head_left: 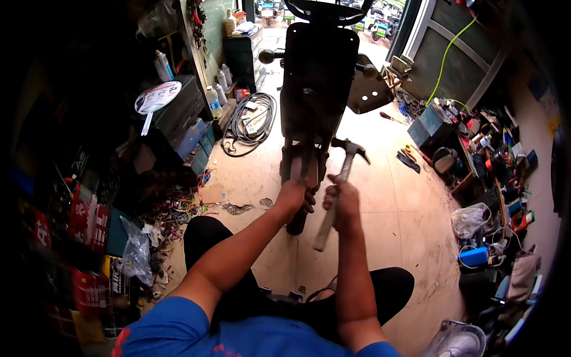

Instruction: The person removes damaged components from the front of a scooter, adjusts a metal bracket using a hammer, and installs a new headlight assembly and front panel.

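Note:
A dark scooter frame with a long flat deck (315, 77) stands upright in the middle, with a narrower lower part and dark wheel (296, 227) beneath it. My left hand (294, 197) is closed at that lower part, fingers curled round something dark that I cannot make out. My right hand (341, 202) grips the handle of a claw hammer (348, 156), its head raised just right of the lower part. The hammer's handle end points down toward me. The underside of the frame is in deep shadow, so its details are hidden.
A coiled hose or cable (248, 122) lies on the tiled floor (404, 232) at left. Cabinets (178, 119), tangled wires (196, 193) and bags line the left side. Batteries (425, 128), scattered tools and a fan (455, 339) line the right. A bright doorway with parked scooters is beyond.

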`<state>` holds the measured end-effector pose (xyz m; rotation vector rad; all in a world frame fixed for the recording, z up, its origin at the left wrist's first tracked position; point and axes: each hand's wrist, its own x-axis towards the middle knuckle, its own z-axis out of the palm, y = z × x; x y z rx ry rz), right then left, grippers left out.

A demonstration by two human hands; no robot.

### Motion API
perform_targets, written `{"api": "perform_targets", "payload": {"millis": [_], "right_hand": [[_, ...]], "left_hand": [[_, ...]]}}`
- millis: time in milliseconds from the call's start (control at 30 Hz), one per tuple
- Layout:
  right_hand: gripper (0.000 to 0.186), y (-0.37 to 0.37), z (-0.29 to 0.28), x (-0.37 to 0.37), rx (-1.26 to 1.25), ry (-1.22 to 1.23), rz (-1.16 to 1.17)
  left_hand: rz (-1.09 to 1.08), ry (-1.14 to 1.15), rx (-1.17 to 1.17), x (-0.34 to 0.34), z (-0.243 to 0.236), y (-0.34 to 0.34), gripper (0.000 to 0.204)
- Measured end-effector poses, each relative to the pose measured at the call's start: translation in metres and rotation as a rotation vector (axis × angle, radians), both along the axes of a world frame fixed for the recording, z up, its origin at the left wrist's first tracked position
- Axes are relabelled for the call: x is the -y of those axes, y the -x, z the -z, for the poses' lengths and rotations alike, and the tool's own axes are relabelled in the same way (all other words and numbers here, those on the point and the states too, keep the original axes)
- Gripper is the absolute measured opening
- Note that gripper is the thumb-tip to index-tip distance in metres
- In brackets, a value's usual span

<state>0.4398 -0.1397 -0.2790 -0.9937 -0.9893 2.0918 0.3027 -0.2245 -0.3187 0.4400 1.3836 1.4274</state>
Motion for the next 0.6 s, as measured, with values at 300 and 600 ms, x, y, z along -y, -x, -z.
{"api": "perform_targets", "payload": {"millis": [300, 600], "right_hand": [[0.035, -0.048, 0.0, -0.032, -0.204, 0.044, 0.428], [0.031, -0.021, 0.017, -0.015, -0.195, 0.179, 0.169]], "left_hand": [[-0.044, 0.004, 0.007, -0.006, 0.01, -0.002, 0.043], [-0.057, 0.046, -0.008, -0.001, -0.004, 0.0, 0.04]]}}
